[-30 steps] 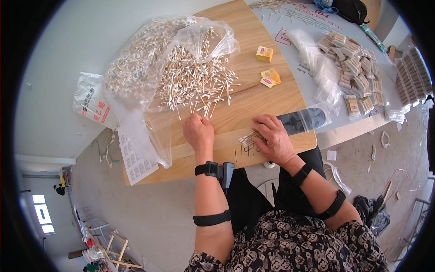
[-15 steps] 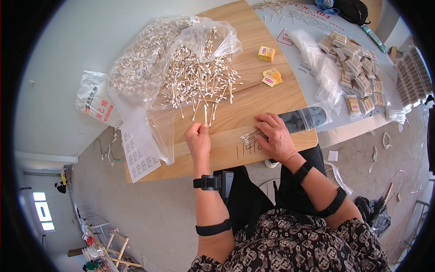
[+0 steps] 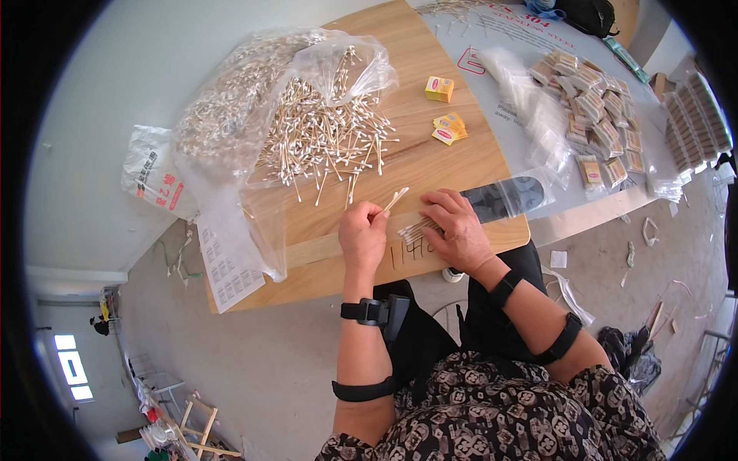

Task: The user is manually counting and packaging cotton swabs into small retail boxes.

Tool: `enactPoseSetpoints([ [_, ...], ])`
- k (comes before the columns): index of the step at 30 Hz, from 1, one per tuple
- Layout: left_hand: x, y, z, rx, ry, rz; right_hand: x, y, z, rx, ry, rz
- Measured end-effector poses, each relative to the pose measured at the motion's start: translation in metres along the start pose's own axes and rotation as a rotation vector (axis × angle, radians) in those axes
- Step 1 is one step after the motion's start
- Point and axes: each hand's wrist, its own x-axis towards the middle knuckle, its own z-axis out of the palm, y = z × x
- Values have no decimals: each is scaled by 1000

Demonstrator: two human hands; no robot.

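My left hand (image 3: pixel 363 237) pinches a couple of cotton swabs (image 3: pixel 397 198), their white tips pointing up and to the right. A small row of cotton swabs (image 3: pixel 411 230) lies on the wooden table beneath my right hand (image 3: pixel 455 229). My right fingers curl over that row from the far side, thumb on the near side, holding it together; the palm hides most of the sticks. Just right of it lies a dark rounded plate (image 3: pixel 492 201), its far end inside a clear plastic sleeve (image 3: pixel 543 195). Beyond my left hand, loose cotton swabs (image 3: pixel 323 142) spill from a large clear bag (image 3: pixel 223 107).
Small yellow boxes (image 3: pixel 440 89) and yellow cards (image 3: pixel 448 129) lie on the wooden table (image 3: pixel 419 165). On the grey table to the right are clear sleeves (image 3: pixel 523 104), a heap of packed swab bundles (image 3: pixel 596 115) and stacked packs (image 3: pixel 696 123). A printed sheet (image 3: pixel 227 269) hangs at the left edge.
My left hand has moved right, away from the loose swabs and close to my right hand. The swabs in it have tilted from upright to rightward. My right hand stays over the row.
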Motion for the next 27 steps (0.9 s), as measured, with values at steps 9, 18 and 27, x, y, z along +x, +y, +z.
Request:
enactPoseSetpoints([
  [9, -7, 13, 9, 210, -23, 176, 0, -2, -1, 14, 21, 48],
  [18, -14, 10, 9, 200, -3, 257, 1, -6, -1, -117, -67, 57],
  [27, -16, 11, 7, 177, -36, 253, 1, -4, 0, -99, -69, 78],
])
